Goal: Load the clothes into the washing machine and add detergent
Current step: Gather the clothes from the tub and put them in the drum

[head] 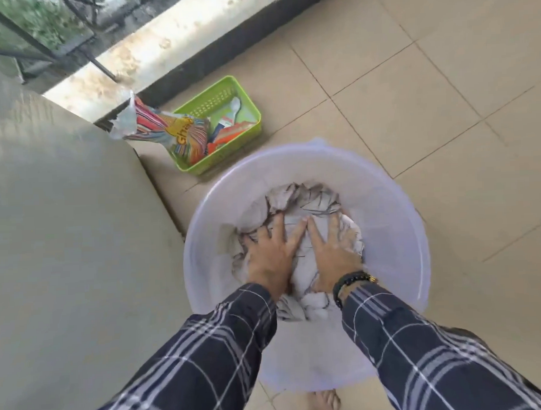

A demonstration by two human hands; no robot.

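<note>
Here both hands lie flat with fingers spread on the white patterned clothes (306, 203) at the bottom of the translucent plastic tub (395, 206) on the tiled floor: left hand (272, 250), right hand (333, 248), probably gathering the bundle to lift. The opened detergent bag (165, 128) leans in a green basket (250, 113) beyond. The grey washing machine (64, 227) stands just left, apparently with nothing in the way.

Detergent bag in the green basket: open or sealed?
Open. The detergent bag leans out of the green basket, and its top edge looks torn and ragged, flaring apart toward the ledge. How much is inside cannot be told.
</note>
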